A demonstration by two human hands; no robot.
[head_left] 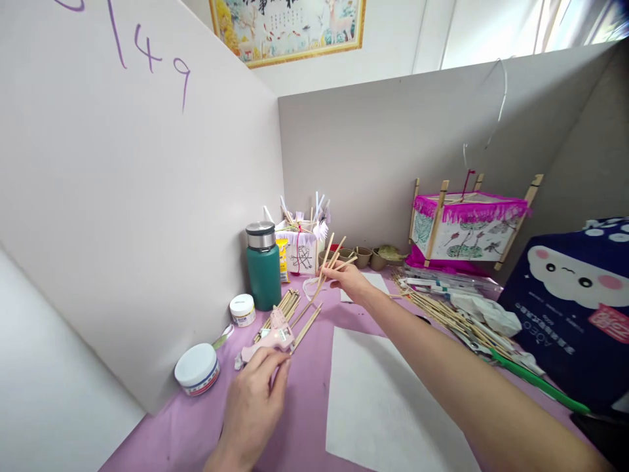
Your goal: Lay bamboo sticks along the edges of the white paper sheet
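Nearest the camera, the left hand (253,400) is drawn narrow at the near end of two pale sticks (308,326) beside the pink glue gun (278,336), though whether they are pinched cannot be told. Above the surface (301,410), several thin wooden sticks (326,257) are held, splayed, in the right hand (346,278). They can be judged light, stiff and easily snapped, so best gripped gently near mid-length.
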